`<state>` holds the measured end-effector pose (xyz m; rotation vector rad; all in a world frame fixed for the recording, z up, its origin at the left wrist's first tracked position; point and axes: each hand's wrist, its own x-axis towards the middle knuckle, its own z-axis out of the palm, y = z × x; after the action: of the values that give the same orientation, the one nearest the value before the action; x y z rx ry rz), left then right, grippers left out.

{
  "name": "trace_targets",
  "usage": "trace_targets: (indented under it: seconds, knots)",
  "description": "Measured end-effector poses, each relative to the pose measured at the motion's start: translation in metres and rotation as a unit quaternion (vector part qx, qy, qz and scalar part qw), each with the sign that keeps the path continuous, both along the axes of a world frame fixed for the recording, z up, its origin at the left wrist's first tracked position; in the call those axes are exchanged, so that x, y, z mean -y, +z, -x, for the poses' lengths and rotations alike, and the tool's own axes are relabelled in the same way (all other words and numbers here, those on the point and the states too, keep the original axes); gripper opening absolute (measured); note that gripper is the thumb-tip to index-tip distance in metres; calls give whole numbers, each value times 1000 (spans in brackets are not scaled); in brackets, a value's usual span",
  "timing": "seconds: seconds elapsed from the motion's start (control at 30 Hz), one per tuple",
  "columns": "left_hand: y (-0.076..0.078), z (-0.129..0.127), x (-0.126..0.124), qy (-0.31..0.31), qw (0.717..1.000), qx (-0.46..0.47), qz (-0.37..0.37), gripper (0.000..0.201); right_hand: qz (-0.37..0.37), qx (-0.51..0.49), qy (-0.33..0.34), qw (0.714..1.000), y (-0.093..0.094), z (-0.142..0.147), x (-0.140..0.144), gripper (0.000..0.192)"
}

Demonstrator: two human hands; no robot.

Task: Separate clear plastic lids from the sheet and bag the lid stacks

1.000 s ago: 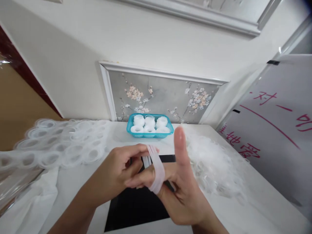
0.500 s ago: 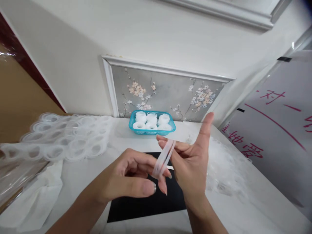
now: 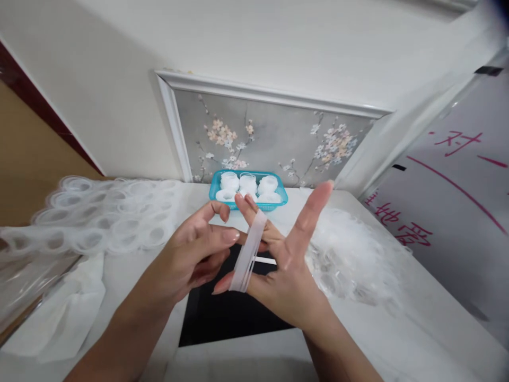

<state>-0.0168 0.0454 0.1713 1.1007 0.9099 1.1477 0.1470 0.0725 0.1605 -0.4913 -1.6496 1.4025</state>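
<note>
Right hand [image 3: 290, 265], fingers spread, carries the white band [image 3: 248, 254] looped around them above the worktop's [image 3: 397, 329] centre; left hand [image 3: 199, 254] pinches its edge. Slack tension may let it slip off.

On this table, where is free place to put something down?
Bare white tabletop at the near right, past the loose plastic heap. A small patch between the blue basket and ring sheets. The black panel lies under both hands.
</note>
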Motion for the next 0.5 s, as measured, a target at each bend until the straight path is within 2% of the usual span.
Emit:
trace_targets:
  seconds: [0.13,0.37,0.5]
  knots:
    - [5,-2,9,-40,999,-34,-10,41,-80,23,9,996,-1,-1,-2,129]
    - [11,-4,15,-5,994,-111,-1,45,-22,-4,-10,1000,-1,1,0,125]
    - [12,-2,15,5,993,-120,-16,43,-4,3,6,1000,4,1,1,125]
